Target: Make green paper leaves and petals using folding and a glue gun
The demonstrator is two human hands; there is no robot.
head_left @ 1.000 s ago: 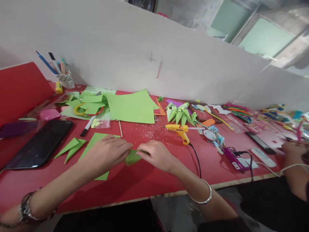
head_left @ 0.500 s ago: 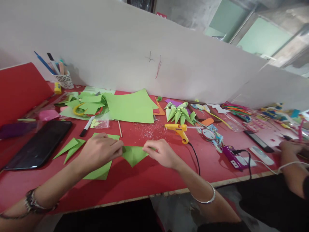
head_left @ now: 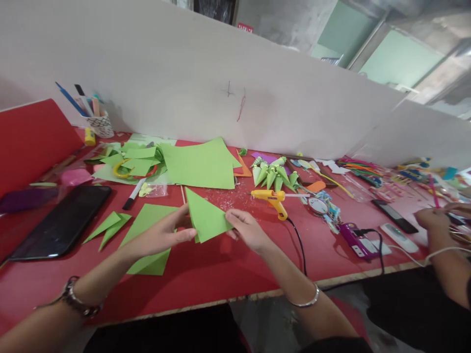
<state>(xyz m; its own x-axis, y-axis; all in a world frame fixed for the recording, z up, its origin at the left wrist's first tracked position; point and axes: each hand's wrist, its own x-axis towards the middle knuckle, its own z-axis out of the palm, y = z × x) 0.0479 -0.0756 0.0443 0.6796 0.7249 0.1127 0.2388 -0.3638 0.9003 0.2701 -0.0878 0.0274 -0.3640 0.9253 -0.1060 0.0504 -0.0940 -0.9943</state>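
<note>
A sheet of light green paper folded into a triangle (head_left: 208,218) is held up over the red table in front of me. My right hand (head_left: 248,230) pinches its right corner between thumb and fingers. At its left edge is my left hand (head_left: 165,234), with the thumb at the front edge and the fingertips partly hidden behind the paper. Beneath my left forearm lies a flat green sheet (head_left: 152,264), partly covered. Two folded pointed green pieces (head_left: 108,226) rest to its left.
A black phone (head_left: 62,220) lies at left, a marker (head_left: 134,194) above it. Behind are a large green sheet (head_left: 200,164) and green paper cones (head_left: 274,175). A yellow glue gun (head_left: 272,198) with a cord lies right of centre, near a purple power strip (head_left: 358,240). Another person's hand (head_left: 434,218) works at far right.
The folded paper has turned and been raised, its point now facing up instead of down. My left hand has loosened from a closed grip at its corner to extended fingers at its left edge.
</note>
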